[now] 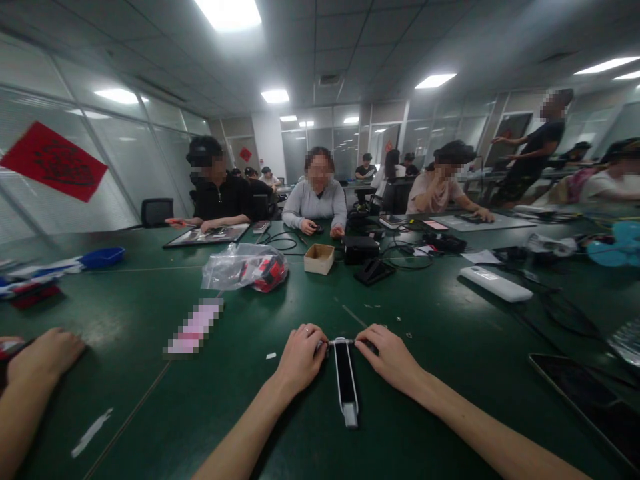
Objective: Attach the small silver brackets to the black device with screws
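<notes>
With my hands apart, the left hand (303,357) and right hand (391,355) pinching at either side of the top of the dark strip device (345,375) lying on the green desk (240,420), I'd do best keeping both pinches light, level and evenly matched.

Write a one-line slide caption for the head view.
Two hands at the far end of a slim black-and-white device on a green table.

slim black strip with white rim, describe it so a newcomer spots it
On the green table, look between the left hand and the right hand. The slim black strip lies there, a pale block at its near end. Unlike the mostly white slab farther right, its face is black inside a white rim.
</notes>
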`<state>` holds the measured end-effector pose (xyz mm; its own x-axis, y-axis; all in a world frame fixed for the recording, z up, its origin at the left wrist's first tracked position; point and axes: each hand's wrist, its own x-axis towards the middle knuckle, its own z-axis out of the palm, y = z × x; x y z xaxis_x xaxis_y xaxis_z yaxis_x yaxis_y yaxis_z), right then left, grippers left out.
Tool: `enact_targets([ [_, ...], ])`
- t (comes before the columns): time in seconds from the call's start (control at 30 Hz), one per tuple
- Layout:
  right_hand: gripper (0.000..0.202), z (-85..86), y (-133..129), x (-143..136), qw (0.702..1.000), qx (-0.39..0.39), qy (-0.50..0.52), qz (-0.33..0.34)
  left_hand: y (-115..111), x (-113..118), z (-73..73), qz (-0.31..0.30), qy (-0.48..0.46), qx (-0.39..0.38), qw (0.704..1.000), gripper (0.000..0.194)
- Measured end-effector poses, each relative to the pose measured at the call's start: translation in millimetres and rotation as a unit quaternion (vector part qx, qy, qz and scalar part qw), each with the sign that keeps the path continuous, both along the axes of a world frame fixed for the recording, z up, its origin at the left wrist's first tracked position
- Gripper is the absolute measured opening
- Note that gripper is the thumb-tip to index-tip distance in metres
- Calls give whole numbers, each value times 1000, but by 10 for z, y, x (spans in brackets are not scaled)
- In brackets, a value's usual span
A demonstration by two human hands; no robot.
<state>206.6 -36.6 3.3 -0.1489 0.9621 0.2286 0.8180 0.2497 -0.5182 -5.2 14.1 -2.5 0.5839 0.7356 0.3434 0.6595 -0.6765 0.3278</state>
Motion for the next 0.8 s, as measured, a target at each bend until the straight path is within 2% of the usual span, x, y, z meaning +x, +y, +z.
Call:
enact_targets([
  [0.23, 25, -38, 27, 20, 1000, -8, 25, -13, -13, -2, 17, 1, 4, -4, 1000, 15],
  [0.47, 28, -17, 36, -2, 994, -48, 79, -62, -14, 8, 28, -1, 0, -3, 1000, 15],
  [0.6, 29, -16, 20, -31, 989, -69, 124, -51, -7, 13, 11, -4, -5, -1, 1000, 13],
  [0.8, 30, -14, 11, -33, 989, -50, 131, -36, -15, 22, 16, -3, 3, -3, 1000, 10],
])
